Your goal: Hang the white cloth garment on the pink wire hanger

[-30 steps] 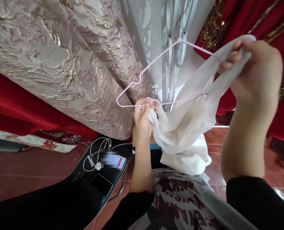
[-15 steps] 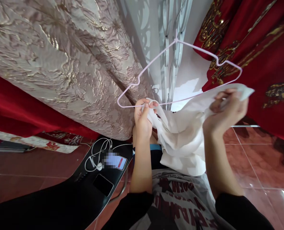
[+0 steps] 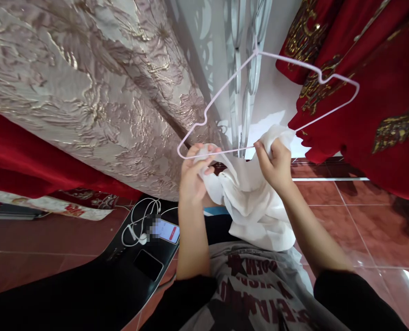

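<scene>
A: A reddish tiled floor (image 3: pixel 366 230), a pale wall (image 3: pixel 271 92) — what else surrounds the person in the head view?

B: On the left, a patterned pinkish curtain (image 3: pixel 97 101) with shiny raised flowers, and red fabric (image 3: pixel 53 158) beneath it. On the right hangs a red drape (image 3: pixel 373 124) with gold ornament. White metalwork (image 3: pixel 237 82) runs up between.

A: Where's the hanger?

B: The pale pink hanger (image 3: pixel 256 52) is spread in front of that metalwork, slightly tilted, its right end higher than its left.

A: And the hands?

B: The left hand (image 3: pixel 192 177) is at the lower bar, near the hanger's left corner; its grip holds an edge of the white cloth (image 3: pixel 249 197) rather loosely. The right hand (image 3: pixel 276 163) is further along the bar, its grip clenched on a bunched part of the same cloth. Whether the cloth wraps the bar there, I can't tell — the fingers cover it.

A: Where's the rest of the cloth?

B: It sags in folds between and below the hands, down to the grey printed shirt (image 3: pixel 259 276).

A: Anything nearby?

B: A black seat (image 3: pixel 87 285) at the lower left, bearing a lit phone (image 3: pixel 168 231), a dark phone (image 3: pixel 148 265) and a tangled white cable (image 3: pixel 133 220).
</scene>
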Motion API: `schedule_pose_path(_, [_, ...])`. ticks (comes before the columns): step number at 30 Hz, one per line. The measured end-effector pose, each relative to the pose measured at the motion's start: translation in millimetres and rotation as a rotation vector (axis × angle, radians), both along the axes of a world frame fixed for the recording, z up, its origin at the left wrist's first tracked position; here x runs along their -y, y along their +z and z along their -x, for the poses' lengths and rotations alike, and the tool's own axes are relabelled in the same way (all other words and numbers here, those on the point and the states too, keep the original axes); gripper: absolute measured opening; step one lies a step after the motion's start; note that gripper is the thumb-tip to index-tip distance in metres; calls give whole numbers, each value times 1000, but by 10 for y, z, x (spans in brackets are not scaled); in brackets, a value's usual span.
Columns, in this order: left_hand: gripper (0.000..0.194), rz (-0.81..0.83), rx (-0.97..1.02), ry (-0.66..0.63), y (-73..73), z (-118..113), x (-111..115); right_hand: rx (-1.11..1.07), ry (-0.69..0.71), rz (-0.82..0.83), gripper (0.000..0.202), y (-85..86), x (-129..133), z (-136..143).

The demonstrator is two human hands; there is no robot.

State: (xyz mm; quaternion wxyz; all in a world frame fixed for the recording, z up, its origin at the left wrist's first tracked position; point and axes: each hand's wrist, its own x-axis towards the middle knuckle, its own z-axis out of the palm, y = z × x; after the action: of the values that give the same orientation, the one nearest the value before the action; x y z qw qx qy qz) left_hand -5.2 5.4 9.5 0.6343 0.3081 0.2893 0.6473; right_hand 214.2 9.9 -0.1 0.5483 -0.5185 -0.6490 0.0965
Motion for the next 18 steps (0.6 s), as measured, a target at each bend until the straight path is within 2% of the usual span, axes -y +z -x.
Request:
schedule_pose_path(2, [45, 24, 11, 103, 84, 193, -31, 1, 9, -8, 38, 16, -10, -28])
schedule_pose_path(4, [44, -22, -30, 187, 222, 359, -44, 5, 34, -8, 37, 18, -12, -21])
schedule_pose_path(8, [33, -208, -434, 252, 583, 497, -6, -6, 33, -27, 36, -9, 28, 67])
schedule_pose_path(13, [28, -405, -931, 211, 936, 348, 6, -27, 31, -79, 33, -42, 80, 130])
schedule_pose_path(16, [28, -547, -1252, 158, 1008, 179, -54, -27, 32, -96, 30, -43, 89, 119])
schedule_pose_path(18, [27, -558, -1331, 207, 989, 74, -99, -25, 28, -104, 29, -31, 92, 89])
